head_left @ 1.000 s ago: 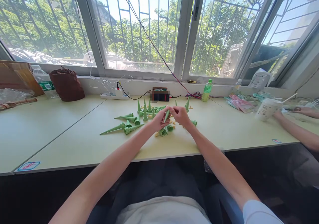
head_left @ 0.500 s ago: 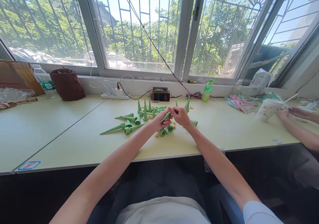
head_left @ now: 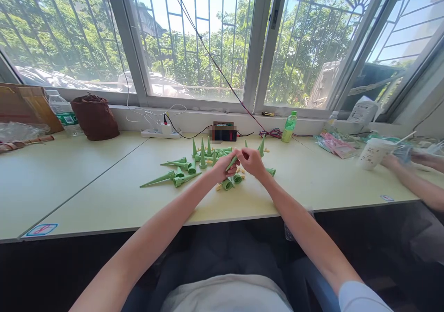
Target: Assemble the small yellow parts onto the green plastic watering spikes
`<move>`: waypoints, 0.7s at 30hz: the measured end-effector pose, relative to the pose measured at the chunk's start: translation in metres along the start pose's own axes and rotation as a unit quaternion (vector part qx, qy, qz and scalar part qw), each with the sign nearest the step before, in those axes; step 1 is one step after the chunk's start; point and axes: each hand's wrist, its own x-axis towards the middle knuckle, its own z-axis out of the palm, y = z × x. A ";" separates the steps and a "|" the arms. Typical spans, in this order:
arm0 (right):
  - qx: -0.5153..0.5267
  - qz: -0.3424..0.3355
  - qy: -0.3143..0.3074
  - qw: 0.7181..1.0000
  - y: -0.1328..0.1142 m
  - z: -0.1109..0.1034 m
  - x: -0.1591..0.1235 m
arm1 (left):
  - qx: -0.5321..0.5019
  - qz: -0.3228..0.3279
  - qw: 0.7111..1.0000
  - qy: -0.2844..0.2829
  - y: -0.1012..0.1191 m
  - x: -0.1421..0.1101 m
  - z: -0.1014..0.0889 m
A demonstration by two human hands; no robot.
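My left hand (head_left: 224,168) is closed round a green plastic spike (head_left: 231,162), its pointed end showing below the fingers. My right hand (head_left: 252,162) has its fingers pinched together at the spike's upper end; what lies between the fingertips is hidden. More green spikes lie about on the table, such as a long one (head_left: 157,180) to the left. Several stand upright with points up, among them a green cone (head_left: 203,155) behind my left hand. Below my hands, a hollow green spike (head_left: 227,184) shows its open end. Small yellowish pieces (head_left: 218,187) lie close by.
A phone (head_left: 225,134) with a cable stands at the back. Along the sill side are a power strip (head_left: 160,132), a brown bag (head_left: 94,118) and a green bottle (head_left: 289,127). At right, a white cup (head_left: 373,154) stands near another person's hands (head_left: 391,161).
My hands keep nearly the same hold, and the spike in my left hand is angled slightly steeper. The other person's hands have shifted a little at the right.
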 end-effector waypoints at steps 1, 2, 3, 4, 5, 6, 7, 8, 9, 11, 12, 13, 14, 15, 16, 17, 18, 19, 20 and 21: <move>-0.001 -0.001 0.000 1.000 0.000 0.000 0.000 | 0.004 0.003 1.000 0.005 0.000 0.000 0.000; -0.004 -0.001 -0.001 1.000 0.000 0.000 0.000 | 0.007 0.005 1.000 0.010 0.001 -0.001 0.001; -0.006 -0.002 -0.004 1.000 0.001 0.000 0.000 | 0.010 0.007 1.000 0.014 0.001 -0.001 0.001; -0.008 -0.002 -0.007 1.000 0.001 0.001 0.000 | 0.013 0.008 1.000 0.017 0.001 -0.002 0.001; -0.010 -0.003 -0.011 1.000 0.001 0.001 0.000 | 0.016 0.008 1.000 0.019 0.001 -0.002 0.002; -0.012 -0.004 -0.013 1.000 0.002 0.001 0.000 | 0.020 0.009 1.000 0.020 0.002 -0.003 0.003; -0.012 -0.006 -0.016 1.000 0.002 0.001 0.000 | 0.023 0.010 0.999 0.021 0.002 -0.004 0.003; -0.013 -0.008 -0.019 1.000 0.002 0.001 0.000 | 0.027 0.012 0.999 0.021 0.002 -0.004 0.003; -0.014 -0.010 -0.020 1.000 0.002 0.001 0.000 | 0.029 0.014 0.999 0.022 0.002 -0.005 0.004; -0.020 -0.014 -0.021 0.999 0.002 0.001 0.000 | 0.033 0.015 0.999 0.023 0.003 -0.006 0.004; -0.025 -0.016 -0.020 0.999 0.003 0.002 0.000 | 0.034 0.014 0.999 0.024 0.003 -0.006 0.004; -0.032 -0.017 -0.018 0.999 0.003 0.002 0.000 | 0.034 0.013 0.999 0.024 0.003 -0.006 0.004; -0.038 -0.018 -0.015 0.999 0.004 0.003 0.000 | 0.034 0.013 0.999 0.024 0.002 -0.005 0.003; -0.045 -0.019 -0.013 0.999 0.004 0.004 0.000 | 0.033 0.013 0.999 0.024 0.002 -0.005 0.003; -0.050 -0.019 -0.010 0.998 0.005 0.005 0.000 | 0.032 0.014 0.999 0.024 0.002 -0.005 0.002; -0.055 -0.018 -0.006 0.998 0.006 0.006 0.000 | 0.031 0.014 0.999 0.024 0.001 -0.004 0.002; -0.059 -0.017 -0.003 0.998 0.006 0.007 0.000 | 0.029 0.015 0.999 0.024 0.001 -0.003 0.001; -0.061 -0.016 -0.001 0.998 0.007 0.008 0.000 | 0.027 0.015 0.999 0.024 0.000 -0.003 0.001; -0.064 -0.015 0.000 0.998 0.007 0.009 -0.001 | 0.025 0.014 0.999 0.024 0.000 -0.002 0.001; -0.067 -0.014 0.002 0.998 0.007 0.010 -0.001 | 0.024 0.013 0.999 0.024 0.000 -0.002 0.000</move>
